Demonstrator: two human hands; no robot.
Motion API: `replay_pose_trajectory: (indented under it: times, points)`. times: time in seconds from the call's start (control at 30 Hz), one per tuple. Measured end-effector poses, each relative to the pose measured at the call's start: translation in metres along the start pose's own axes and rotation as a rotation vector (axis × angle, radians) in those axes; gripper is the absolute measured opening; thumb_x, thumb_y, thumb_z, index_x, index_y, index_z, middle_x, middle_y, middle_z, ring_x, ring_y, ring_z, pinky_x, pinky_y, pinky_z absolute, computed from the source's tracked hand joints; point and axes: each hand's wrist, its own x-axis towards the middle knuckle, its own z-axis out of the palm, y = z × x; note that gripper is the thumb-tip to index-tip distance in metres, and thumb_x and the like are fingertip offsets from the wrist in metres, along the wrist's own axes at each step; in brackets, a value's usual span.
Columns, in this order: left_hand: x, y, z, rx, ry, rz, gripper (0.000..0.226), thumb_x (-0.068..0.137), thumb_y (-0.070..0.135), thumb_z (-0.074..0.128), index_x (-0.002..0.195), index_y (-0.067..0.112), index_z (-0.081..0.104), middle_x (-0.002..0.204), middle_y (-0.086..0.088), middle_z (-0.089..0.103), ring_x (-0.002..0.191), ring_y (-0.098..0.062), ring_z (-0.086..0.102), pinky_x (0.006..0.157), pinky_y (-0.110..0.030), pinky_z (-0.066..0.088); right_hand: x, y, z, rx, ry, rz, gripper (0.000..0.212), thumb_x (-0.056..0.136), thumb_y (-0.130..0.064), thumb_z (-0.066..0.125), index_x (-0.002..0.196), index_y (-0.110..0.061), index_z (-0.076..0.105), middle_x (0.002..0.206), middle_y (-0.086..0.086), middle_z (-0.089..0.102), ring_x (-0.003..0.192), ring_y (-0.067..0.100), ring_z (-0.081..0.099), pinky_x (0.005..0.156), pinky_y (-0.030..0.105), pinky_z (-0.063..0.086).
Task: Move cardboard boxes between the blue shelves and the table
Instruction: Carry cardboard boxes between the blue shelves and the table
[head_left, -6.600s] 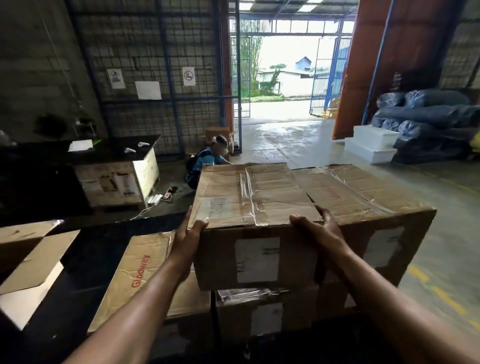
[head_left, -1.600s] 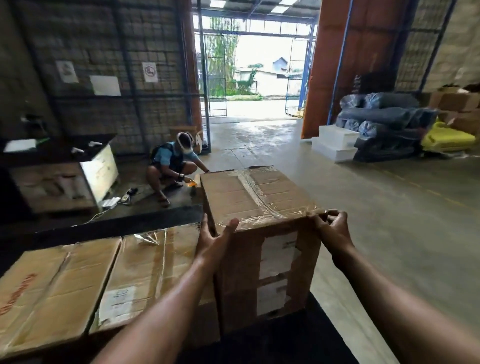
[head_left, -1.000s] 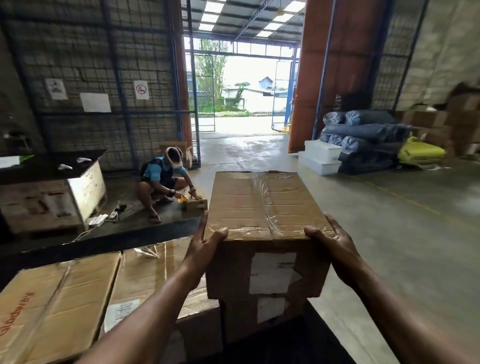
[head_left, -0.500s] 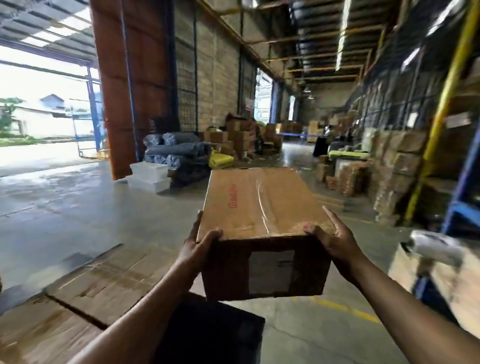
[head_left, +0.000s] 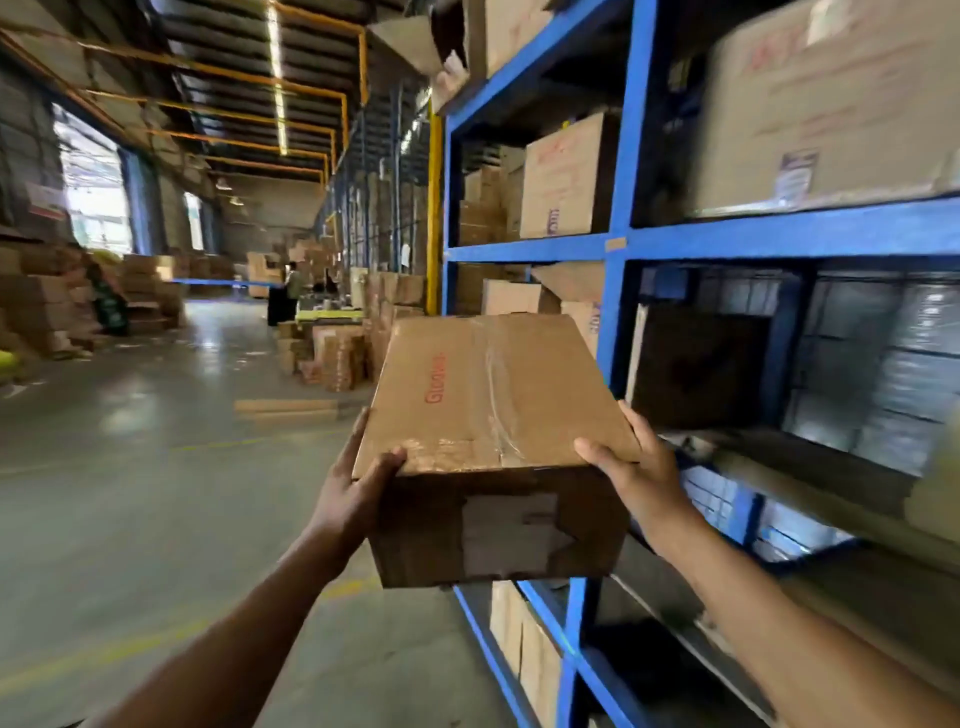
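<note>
Floor (head_left: 130, 493): grey concrete, glossy, reflecting light; faint yellow line (head_left: 104, 654) across it
Left wall (head_left: 26, 156): dark, with two bright windows (head_left: 93, 197)
Roof (head_left: 218, 47): dark, corrugated, on orange beams (head_left: 364, 67)
Lights (head_left: 275, 62): one lit strip row overhead
Post (head_left: 434, 218): yellow, upright

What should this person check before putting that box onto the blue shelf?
1. Grip: ok. The left hand and right hand hold the box at its near corners.
2. Box sealed: ok; tape runs across the top.
3. Facing the shelf: not ok; the box points down the aisle, with the shelf to its right.
4. Room in the nearest bay: cannot tell; it is dark and blurred.
5. Support under the box: cannot tell; the underside is hidden.
</note>
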Motion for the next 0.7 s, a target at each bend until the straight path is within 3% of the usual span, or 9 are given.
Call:
replay_pose_trajectory:
  times: [0.07, 0.13, 0.23, 0.33, 0.4, 0.53, 0.6, 0.7]
  points:
    - [-0.012, 0.008, 0.039, 0.007, -0.057, 0.025, 0.082, 0.076, 0.055, 0.063, 0.152, 0.044, 0.034, 0.134, 0.010, 0.055, 0.122, -0.013, 0.052, 0.109, -0.037, 0.042, -0.017, -0.004, -0.045, -0.043, 0.071, 0.009, 0.068, 0.080, -0.027, 0.082, 0.138, -0.034, 0.048, 0.123, -0.014, 0.064, 0.096, -0.018, 0.059, 0.074, 0.002, 0.046]
    - [-0.025, 0.013, 0.075, -0.012, -0.101, 0.041, 0.083, 0.076, 0.053, 0.063, 0.153, 0.042, 0.034, 0.137, 0.007, 0.054, 0.125, -0.015, 0.051, 0.111, -0.038, 0.041, -0.037, -0.008, -0.085, -0.077, 0.129, 0.012, 0.082, 0.074, -0.039, 0.084, 0.146, -0.034, 0.044, 0.129, -0.013, 0.061, 0.104, -0.015, 0.058, 0.080, 0.006, 0.047]
    - [-0.037, 0.014, 0.130, -0.026, -0.189, 0.072, 0.083, 0.077, 0.053, 0.063, 0.154, 0.040, 0.035, 0.141, 0.006, 0.054, 0.130, -0.017, 0.050, 0.112, -0.039, 0.040, -0.065, -0.014, -0.143, -0.105, 0.226, 0.038, 0.097, 0.060, -0.057, 0.081, 0.147, -0.039, 0.042, 0.133, -0.011, 0.060, 0.118, 0.006, 0.059, 0.102, 0.033, 0.048]
    - [-0.038, 0.019, 0.185, -0.060, -0.319, 0.077, 0.088, 0.074, 0.064, 0.066, 0.154, 0.043, 0.034, 0.132, 0.019, 0.057, 0.129, -0.016, 0.052, 0.110, -0.037, 0.040, -0.085, -0.019, -0.196, -0.098, 0.329, 0.066, 0.097, 0.058, -0.056, 0.082, 0.145, -0.041, 0.044, 0.134, -0.007, 0.062, 0.120, 0.014, 0.060, 0.106, 0.045, 0.047]
    - [-0.032, 0.021, 0.221, -0.110, -0.384, 0.060, 0.094, 0.068, 0.069, 0.068, 0.153, 0.045, 0.035, 0.134, 0.014, 0.059, 0.129, -0.016, 0.053, 0.115, -0.043, 0.038, -0.088, -0.020, -0.226, -0.100, 0.409, 0.064, 0.093, 0.059, -0.052, 0.085, 0.143, -0.041, 0.046, 0.131, -0.007, 0.063, 0.118, 0.012, 0.061, 0.105, 0.045, 0.048]
    - [-0.007, 0.017, 0.280, -0.231, -0.544, -0.005, 0.081, 0.069, 0.065, 0.073, 0.143, 0.058, 0.041, 0.140, 0.005, 0.059, 0.130, -0.022, 0.054, 0.114, -0.054, 0.038, -0.081, -0.013, -0.263, -0.128, 0.512, 0.061, 0.088, 0.071, -0.040, 0.086, 0.147, -0.039, 0.041, 0.134, -0.008, 0.060, 0.116, 0.008, 0.060, 0.105, 0.042, 0.048]
    - [0.011, 0.008, 0.301, -0.224, -0.607, -0.028, 0.083, 0.067, 0.069, 0.074, 0.142, 0.062, 0.039, 0.138, 0.007, 0.057, 0.127, -0.022, 0.055, 0.112, -0.055, 0.040, -0.069, -0.005, -0.273, -0.145, 0.537, 0.082, 0.091, 0.070, -0.044, 0.085, 0.148, -0.042, 0.039, 0.135, -0.011, 0.058, 0.113, 0.004, 0.059, 0.105, 0.041, 0.047]
    - [0.047, -0.010, 0.327, -0.199, -0.626, -0.018, 0.081, 0.066, 0.072, 0.071, 0.139, 0.065, 0.036, 0.127, 0.020, 0.058, 0.118, -0.007, 0.056, 0.110, -0.048, 0.041, -0.038, 0.012, -0.281, -0.184, 0.558, 0.104, 0.090, 0.071, -0.049, 0.084, 0.147, -0.047, 0.036, 0.140, -0.012, 0.052, 0.120, 0.009, 0.055, 0.108, 0.042, 0.043]
